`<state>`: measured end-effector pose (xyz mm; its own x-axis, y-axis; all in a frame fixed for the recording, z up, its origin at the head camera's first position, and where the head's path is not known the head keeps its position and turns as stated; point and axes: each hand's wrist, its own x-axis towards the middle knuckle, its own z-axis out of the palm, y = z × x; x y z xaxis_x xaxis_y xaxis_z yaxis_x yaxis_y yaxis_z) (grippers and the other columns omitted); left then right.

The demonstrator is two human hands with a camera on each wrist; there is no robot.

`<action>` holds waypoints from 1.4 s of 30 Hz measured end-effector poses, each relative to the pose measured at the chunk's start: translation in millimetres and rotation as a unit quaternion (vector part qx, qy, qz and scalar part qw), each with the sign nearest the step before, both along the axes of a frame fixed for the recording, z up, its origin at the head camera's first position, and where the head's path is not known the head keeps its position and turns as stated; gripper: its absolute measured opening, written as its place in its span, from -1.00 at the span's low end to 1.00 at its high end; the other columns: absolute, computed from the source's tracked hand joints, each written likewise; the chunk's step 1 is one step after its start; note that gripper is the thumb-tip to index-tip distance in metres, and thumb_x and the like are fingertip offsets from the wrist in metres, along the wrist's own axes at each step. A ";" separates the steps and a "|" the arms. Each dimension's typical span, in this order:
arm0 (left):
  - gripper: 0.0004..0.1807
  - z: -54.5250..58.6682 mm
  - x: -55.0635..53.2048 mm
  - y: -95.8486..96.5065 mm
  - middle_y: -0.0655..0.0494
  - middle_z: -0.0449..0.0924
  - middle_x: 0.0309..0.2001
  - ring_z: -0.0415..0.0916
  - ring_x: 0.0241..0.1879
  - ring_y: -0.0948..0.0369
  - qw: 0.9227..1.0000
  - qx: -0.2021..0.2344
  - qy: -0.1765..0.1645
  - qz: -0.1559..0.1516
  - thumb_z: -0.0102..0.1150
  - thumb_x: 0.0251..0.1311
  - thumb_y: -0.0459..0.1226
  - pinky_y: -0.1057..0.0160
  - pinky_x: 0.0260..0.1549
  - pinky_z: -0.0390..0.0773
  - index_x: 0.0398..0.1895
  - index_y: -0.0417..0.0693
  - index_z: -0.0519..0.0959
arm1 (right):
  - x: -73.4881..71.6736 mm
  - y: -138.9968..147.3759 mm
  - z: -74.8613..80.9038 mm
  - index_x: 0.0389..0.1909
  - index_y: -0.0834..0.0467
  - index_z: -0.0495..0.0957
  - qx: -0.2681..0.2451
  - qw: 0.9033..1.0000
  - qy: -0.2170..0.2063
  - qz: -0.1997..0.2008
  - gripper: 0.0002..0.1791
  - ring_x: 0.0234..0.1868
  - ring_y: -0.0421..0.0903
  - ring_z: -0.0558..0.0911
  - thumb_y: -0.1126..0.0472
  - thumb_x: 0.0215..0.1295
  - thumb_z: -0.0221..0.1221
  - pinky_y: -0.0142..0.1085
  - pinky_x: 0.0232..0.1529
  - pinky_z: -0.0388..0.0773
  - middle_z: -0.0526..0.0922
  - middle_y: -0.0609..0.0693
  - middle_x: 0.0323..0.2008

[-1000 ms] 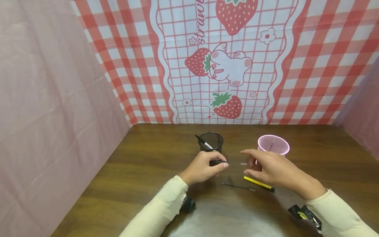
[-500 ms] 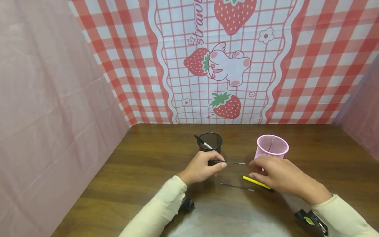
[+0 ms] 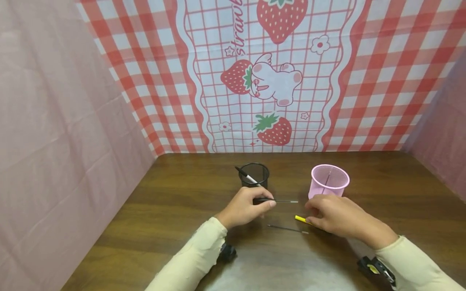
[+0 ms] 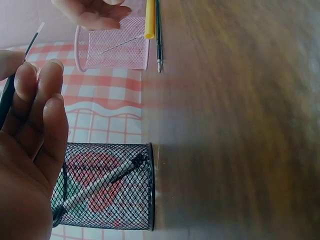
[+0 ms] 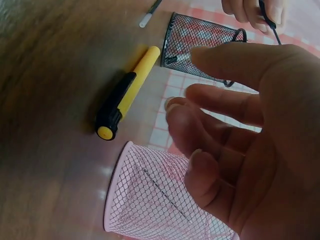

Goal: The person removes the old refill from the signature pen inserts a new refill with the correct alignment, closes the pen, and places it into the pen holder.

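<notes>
My left hand [image 3: 247, 206] pinches a slim black pen piece [image 3: 260, 199] between thumb and fingers. A thin refill [image 3: 285, 201] sticks out of its right end, with a pale tip. Lower on the right, my right hand [image 3: 336, 216] hovers over a yellow pen barrel [image 5: 140, 75] with a black clip, lying on the table. In the right wrist view the fingers are bent loosely, apart from the barrel. The hand hides most of the barrel in the head view. A loose dark refill [image 3: 287, 229] lies on the table between the hands.
Behind the left hand stands a black mesh cup [image 4: 151, 185] with a black-and-white pen [image 4: 92, 192] leaning in it. A pink mesh cup [image 3: 313, 188], holding a thin refill [image 3: 327, 182], stands behind the right hand. A red checked cloth [image 3: 382, 101] hangs behind the wooden table [image 3: 174, 202].
My right hand has come down from near the held refill's tip to over the yellow barrel. The left hand keeps its pinch. The whole head view has shifted slightly.
</notes>
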<state>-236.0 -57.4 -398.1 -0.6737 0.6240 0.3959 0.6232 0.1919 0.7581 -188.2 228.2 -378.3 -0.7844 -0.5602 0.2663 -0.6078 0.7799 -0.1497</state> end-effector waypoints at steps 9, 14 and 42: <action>-0.88 0.0 0.2 2.9 0.19 0.60 -0.46 0.59 -0.63 0.27 1.000 0.002 0.008 -0.005 0.27 0.34 -0.24 0.29 -0.58 0.63 -0.17 -0.09 0.68 | -0.5 -1.3 -7.1 -0.38 -0.16 0.63 0.015 1.000 -0.013 -0.006 -0.83 -0.47 -0.43 0.41 0.00 0.09 0.45 -0.27 -0.52 0.43 0.47 -0.36 -0.43; -0.88 0.3 0.2 3.4 0.19 0.60 -0.46 0.59 -0.62 0.27 1.000 0.001 0.003 -0.007 0.27 0.34 -0.24 0.28 -0.58 0.63 -0.16 -0.09 0.68 | -0.8 -0.9 -10.7 -0.38 -0.15 0.62 0.020 1.000 -0.008 -0.009 -0.81 -0.51 -0.41 0.35 0.01 0.06 0.46 -0.30 -0.55 0.36 0.40 -0.36 -0.49; -0.88 -0.3 1.0 0.6 0.19 0.61 -0.43 0.60 -0.60 0.27 1.000 -0.007 -0.001 -0.004 0.26 0.36 -0.22 0.27 -0.56 0.65 -0.15 -0.05 0.68 | -2.0 -4.0 -16.1 -0.60 -0.19 0.46 0.048 0.999 -0.019 -0.018 -0.72 -0.62 -0.34 0.31 0.16 0.04 0.38 -0.27 -0.61 0.33 0.36 -0.37 -0.61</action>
<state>-235.1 -56.8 -398.3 -0.6691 0.6348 0.3865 0.6236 0.1967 0.7566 -190.2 224.2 -394.4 -0.8131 -0.5525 0.1834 -0.5741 0.8132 -0.0956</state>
